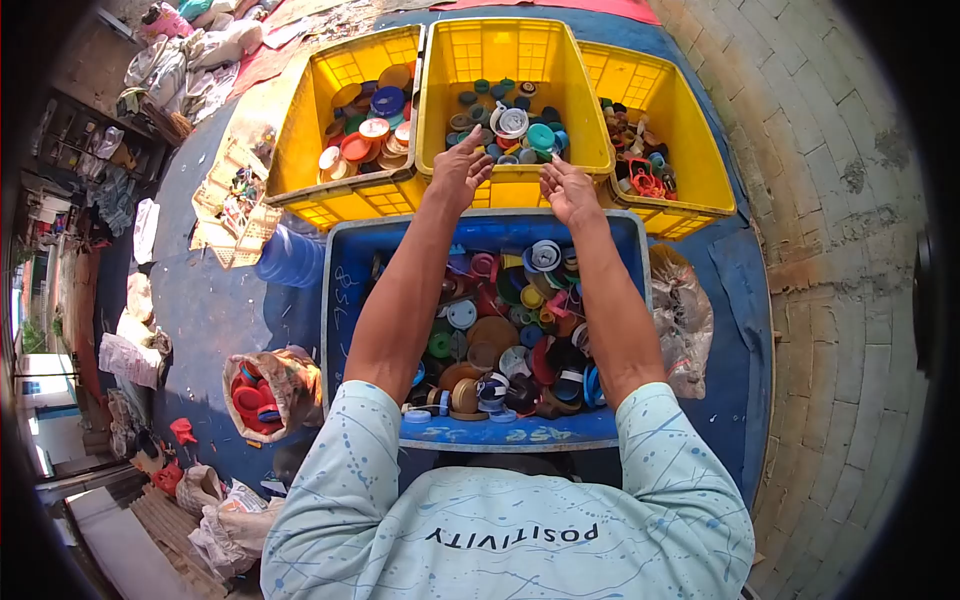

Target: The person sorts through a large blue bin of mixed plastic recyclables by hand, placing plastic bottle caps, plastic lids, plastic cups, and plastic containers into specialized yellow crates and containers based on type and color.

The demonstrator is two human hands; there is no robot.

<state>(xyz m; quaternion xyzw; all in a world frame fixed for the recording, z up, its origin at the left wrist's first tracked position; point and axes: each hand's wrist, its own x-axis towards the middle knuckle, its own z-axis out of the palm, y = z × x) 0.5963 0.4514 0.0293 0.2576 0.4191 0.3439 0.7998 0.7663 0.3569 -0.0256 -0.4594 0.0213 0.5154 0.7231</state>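
Left hand [460, 172] and right hand [572, 190] stretch to the near rim of the middle yellow crate [510, 48].

That crate stands at twelve o'clock from the blue tub [590, 432] of mixed plastic caps [490, 335], the left yellow crate [345, 206] at eleven and right yellow crate [700, 150] at one, apparently grouped for easy reach. The left's fingers spread, seemingly empty; the right's curl loosely, and I can't tell if they touch anything. Just beyond, a white cap [513, 122] and teal cap [541, 137] show inside the middle crate.

Sunlight falls across the blue floor covering [205, 330], between a grey block wall [850, 330] and a cluttered shelf [62, 128].
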